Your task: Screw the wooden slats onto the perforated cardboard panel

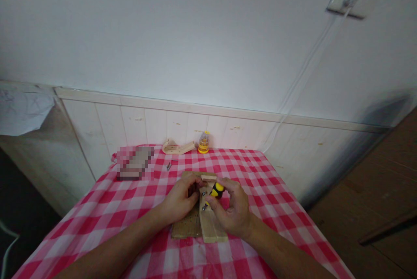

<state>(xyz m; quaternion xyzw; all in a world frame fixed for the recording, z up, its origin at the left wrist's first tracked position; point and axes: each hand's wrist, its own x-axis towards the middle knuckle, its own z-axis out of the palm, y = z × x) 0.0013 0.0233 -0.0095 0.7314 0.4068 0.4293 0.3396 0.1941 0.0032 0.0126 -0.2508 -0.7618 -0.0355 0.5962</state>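
My right hand (233,207) is closed around a yellow and black screwdriver (217,189), which slants down to the left over a light wooden piece (208,227). Small dark metal parts (204,207), perhaps screws or a hinge, show by its lower end. With curled fingers, my left hand (183,197) grips the wooden piece's left side near its far end; the fingertips are partly hidden. Underneath lies a brown board (186,227) marked with small holes.
A red and white checked cloth (130,235) covers the table. Toward the wall stand a curved wooden piece (178,147) and a yellow-capped bit container (203,142). Small metal parts (168,166) lie nearer. A blurred-out flat object (136,164) rests at left.
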